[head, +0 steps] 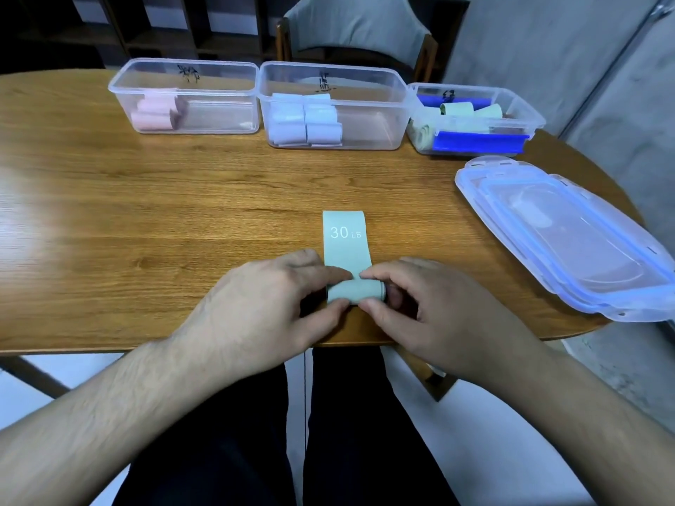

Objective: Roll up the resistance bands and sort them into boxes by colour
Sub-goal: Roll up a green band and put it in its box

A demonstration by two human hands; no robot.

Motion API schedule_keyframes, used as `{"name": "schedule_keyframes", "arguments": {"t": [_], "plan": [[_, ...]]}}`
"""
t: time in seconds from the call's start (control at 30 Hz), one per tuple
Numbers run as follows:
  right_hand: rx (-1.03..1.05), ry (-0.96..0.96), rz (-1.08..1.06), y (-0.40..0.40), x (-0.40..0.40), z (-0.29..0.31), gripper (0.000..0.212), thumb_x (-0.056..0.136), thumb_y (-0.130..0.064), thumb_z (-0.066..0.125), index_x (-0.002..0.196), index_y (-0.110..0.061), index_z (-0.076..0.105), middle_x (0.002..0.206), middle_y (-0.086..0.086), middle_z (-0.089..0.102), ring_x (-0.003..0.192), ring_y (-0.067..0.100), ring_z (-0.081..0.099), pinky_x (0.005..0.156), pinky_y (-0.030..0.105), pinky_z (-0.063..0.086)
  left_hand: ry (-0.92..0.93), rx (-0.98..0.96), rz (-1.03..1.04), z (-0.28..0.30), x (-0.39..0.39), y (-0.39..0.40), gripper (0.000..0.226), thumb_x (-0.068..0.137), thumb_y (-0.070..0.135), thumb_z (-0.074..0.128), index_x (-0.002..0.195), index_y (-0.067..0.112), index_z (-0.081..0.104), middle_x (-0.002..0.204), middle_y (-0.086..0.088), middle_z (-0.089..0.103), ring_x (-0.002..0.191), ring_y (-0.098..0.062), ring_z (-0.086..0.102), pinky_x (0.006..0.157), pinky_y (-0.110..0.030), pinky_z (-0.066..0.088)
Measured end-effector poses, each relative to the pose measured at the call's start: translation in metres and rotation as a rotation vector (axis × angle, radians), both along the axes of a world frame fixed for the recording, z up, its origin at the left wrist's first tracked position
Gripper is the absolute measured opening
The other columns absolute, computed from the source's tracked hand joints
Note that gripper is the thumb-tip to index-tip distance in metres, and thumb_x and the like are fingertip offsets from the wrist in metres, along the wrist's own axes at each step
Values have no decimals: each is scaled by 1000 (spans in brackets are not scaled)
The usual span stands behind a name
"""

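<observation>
The green resistance band (346, 246) lay on the bench (146, 213) near its front edge, directly before the person, about half rolled: the near end formed a tight roll, the far end lay flat and read "30 LB". The left hand (255, 304) pinched the roll from the left, thumb on the near side and fingertips over the top. The right hand (434, 312) did the same from the right, its fingers (376, 273) curled over the roll and its thumb beneath the front. Both held the roll between them.

Step in hand, as judged: rolling, midway through. The next move would call for walking the roll forward over the flat tail with even pressure from both sides, so the layers stay aligned, then keeping a grip so it does not spring open on the way to a box.

To the right lay a stack of clear lids (569, 235) with blue seals. Along the far side stood three open clear boxes in a row. The left box (182, 93) held pink rolls at its left end. The middle box (332, 104) held several pale lilac rolls, also towards its left. The right box (475, 118) held pale green rolls together with bright blue bands. The green roll would probably belong there. Each box bore a handwritten mark, unreadable here.
</observation>
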State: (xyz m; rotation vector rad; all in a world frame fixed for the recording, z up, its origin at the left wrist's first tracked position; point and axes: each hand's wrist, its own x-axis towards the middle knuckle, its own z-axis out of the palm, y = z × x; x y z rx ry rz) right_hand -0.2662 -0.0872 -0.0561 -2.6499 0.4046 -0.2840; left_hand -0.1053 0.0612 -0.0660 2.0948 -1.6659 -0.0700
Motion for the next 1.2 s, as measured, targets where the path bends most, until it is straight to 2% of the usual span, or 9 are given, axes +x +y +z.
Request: {"name": "schedule_keyframes", "arguments": {"t": [0.07, 0.2, 0.3, 0.37, 0.5, 0.67, 0.8, 0.97, 1.2], "plan": [[23, -24, -2, 1, -1, 0, 37, 91, -41, 64, 125, -31, 56, 83, -12, 54, 79, -4, 49, 70, 8, 34, -16, 10, 4, 1, 2, -2, 54, 86, 65, 35, 125, 41, 63, 103, 22, 58, 88, -8, 65, 69, -32, 55], [-7, -37, -18, 1, -2, -1, 28, 89, -37, 67, 113, -34, 52, 84, -11, 53, 78, -3, 49, 68, 9, 34, -22, 60, -7, 1, 8, -5, 61, 84, 69, 27, 132, 45, 56, 101, 26, 49, 94, -5, 62, 75, -29, 52], [-31, -25, -35, 0, 1, -5, 24, 89, -37, 65, 109, -35, 51, 84, -12, 52, 79, -4, 48, 66, 9, 33, 35, 38, -13, -2, 11, -5, 54, 85, 69, 33, 133, 49, 49, 105, 27, 51, 96, -2, 60, 80, -33, 53], [-26, -30, -48, -1, 4, -6, 24, 89, -38, 63, 110, -34, 52, 84, -13, 53, 79, -3, 48, 66, 10, 32, 77, -7, -3, -4, 12, -4, 49, 84, 68, 39, 129, 48, 46, 108, 27, 53, 91, -2, 58, 78, -35, 53], [-1, -21, -66, -3, 8, -5, 23, 90, -39, 62, 111, -32, 57, 84, -13, 54, 82, 2, 50, 67, 9, 33, 81, -85, 1, -7, 11, -1, 39, 85, 60, 47, 120, 43, 51, 100, 24, 50, 78, -2, 52, 70, -36, 54], [4, -17, -86, -5, 11, -3, 28, 91, -41, 58, 117, -32, 60, 82, -14, 53, 87, 3, 50, 71, 7, 34, 65, -91, 9, -10, 13, -2, 33, 86, 56, 45, 116, 45, 53, 106, 24, 53, 74, 2, 48, 66, -36, 55], [-2, -4, -69, -5, 12, -1, 37, 90, -41, 62, 126, -36, 52, 86, -11, 53, 81, -1, 49, 68, 8, 32, 101, -91, 5, -10, 17, -7, 33, 87, 54, 45, 117, 44, 55, 102, 24, 52, 78, -1, 53, 69, -38, 54], [-41, -4, -62, -6, 13, -1, 27, 90, -36, 64, 115, -34, 54, 86, -12, 51, 79, -2, 47, 66, 9, 31, 131, -92, 3, -10, 23, -12, 38, 86, 55, 43, 117, 40, 60, 95, 24, 53, 81, 2, 52, 75, -31, 51], [-15, -14, -91, -11, 21, -1, 28, 92, -34, 62, 119, -33, 57, 87, -11, 54, 79, -5, 48, 65, 9, 32, 99, -144, 8, -10, 21, -11, 36, 86, 50, 49, 118, 38, 58, 94, 20, 53, 83, 1, 53, 74, -26, 49]]}}
